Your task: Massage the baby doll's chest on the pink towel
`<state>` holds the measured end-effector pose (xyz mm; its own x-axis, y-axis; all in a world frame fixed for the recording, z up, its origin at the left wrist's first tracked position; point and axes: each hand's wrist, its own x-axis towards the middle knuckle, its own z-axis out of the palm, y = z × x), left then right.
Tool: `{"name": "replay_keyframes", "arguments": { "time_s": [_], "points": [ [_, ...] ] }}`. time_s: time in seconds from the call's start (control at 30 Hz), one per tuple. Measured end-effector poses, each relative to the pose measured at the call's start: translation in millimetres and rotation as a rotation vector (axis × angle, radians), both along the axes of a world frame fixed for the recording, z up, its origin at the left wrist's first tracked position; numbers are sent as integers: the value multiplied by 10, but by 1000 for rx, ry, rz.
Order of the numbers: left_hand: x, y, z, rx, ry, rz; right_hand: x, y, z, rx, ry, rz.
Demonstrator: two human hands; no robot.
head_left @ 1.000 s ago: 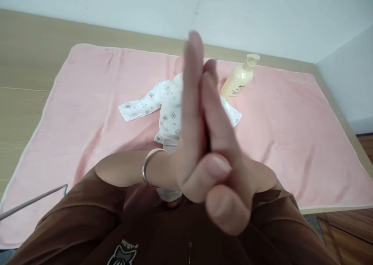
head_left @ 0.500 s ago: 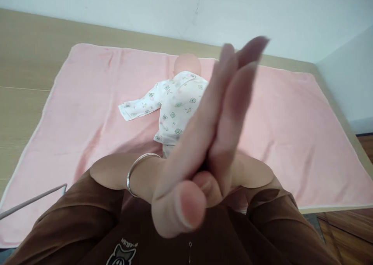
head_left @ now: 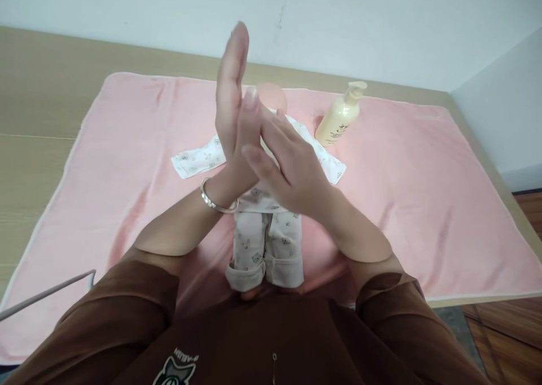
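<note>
My left hand (head_left: 235, 111), with a silver bangle (head_left: 218, 204) at its wrist, is raised with its fingers stretched upward. Against it lies my right hand (head_left: 294, 167), fingers extended, tilted and slanting toward the left palm. No object shows between them, though the touching surfaces are hidden. Below and behind the hands a baby doll (head_left: 273, 96) lies on its front or back; I cannot tell which. It wears a white printed top (head_left: 199, 158) and matching trousers (head_left: 249, 244) with rolled cuffs. The hands cover much of its torso.
A pale yellow pump bottle (head_left: 339, 117) is on the pink mat (head_left: 406, 193), right of the doll's head. The mat covers a wooden table (head_left: 38, 91) against a white wall (head_left: 169, 18). A thin grey rod (head_left: 51, 292) juts in at lower left.
My hands have turned and moved away from the camera; the right palm now slides across the left hand rather than lying aligned with it. The bottle and the doll's trousers have come into view.
</note>
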<state>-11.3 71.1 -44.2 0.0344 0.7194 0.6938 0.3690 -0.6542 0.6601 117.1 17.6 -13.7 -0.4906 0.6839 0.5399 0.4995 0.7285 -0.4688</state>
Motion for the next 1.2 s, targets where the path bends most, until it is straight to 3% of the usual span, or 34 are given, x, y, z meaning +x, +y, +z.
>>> {"name": "replay_keyframes", "arguments": {
  "time_s": [0.03,0.07,0.13,0.17,0.3,0.6,0.77,0.93,1.07,1.2],
  "points": [
    [27,177,-117,82,-87,12,7,122,-61,-56,-26,-40],
    [49,349,-241,37,-118,13,9,243,-137,-105,-47,-93],
    [75,631,-481,-225,-106,-20,-7,470,-321,-174,-78,-233],
    [80,730,-581,-284,-17,-42,-23,571,-421,-191,-89,-302],
    [84,853,-815,-263,107,47,-98,829,-770,-212,-113,-412],
    [132,600,-931,-202,-133,154,-87,993,-1079,-146,-84,-370],
    [60,428,-911,-96,74,16,-52,1077,-1170,-95,-151,-311],
    [-74,334,-1026,-64,155,13,-15,1061,-1190,-122,-121,-317],
    [-148,292,-1144,-89,89,90,32,1085,-1180,-141,-101,-338],
    [-196,300,-1195,-139,-11,62,-7,945,-1124,-96,-157,-367]
  ]
}}
